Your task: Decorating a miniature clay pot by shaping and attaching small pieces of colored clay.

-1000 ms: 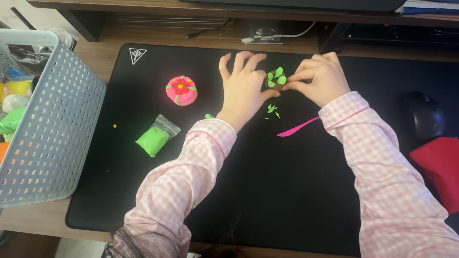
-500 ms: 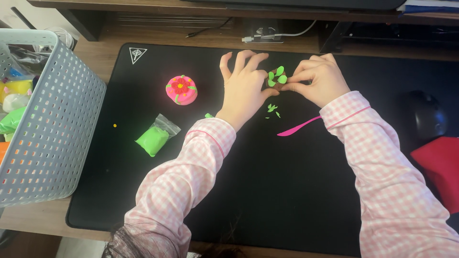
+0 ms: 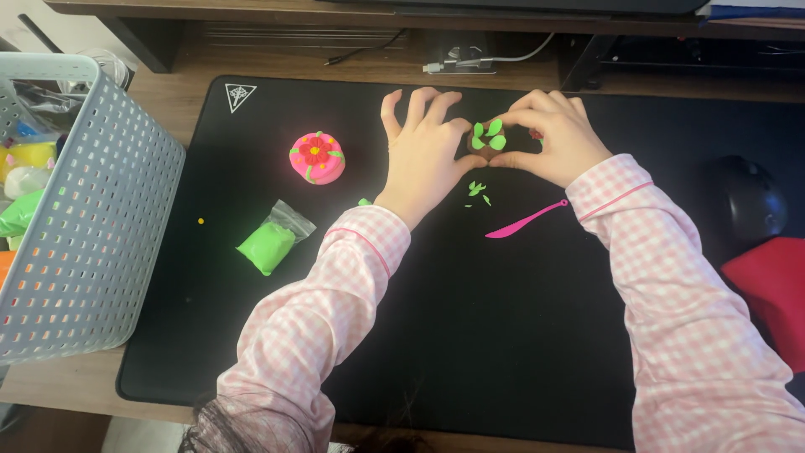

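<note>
Both hands meet at the far middle of the black desk mat [image 3: 470, 335]. Between them sits a small brown clay piece with green leaves [image 3: 487, 136]. My left hand [image 3: 423, 155] pinches its left side with thumb and forefinger, the other fingers spread. My right hand [image 3: 553, 138] grips its right side with curled fingers. Small green clay scraps [image 3: 478, 191] lie just below the piece. A pink plastic knife [image 3: 526, 220] rests on the mat under my right wrist.
A pink clay cake with a red flower [image 3: 317, 157] stands left of my left hand. A bag of green clay [image 3: 270, 243] lies nearer. A grey perforated basket [image 3: 92, 226] with clay packs is at left. A black mouse [image 3: 745, 201] and red object [image 3: 767, 289] sit right.
</note>
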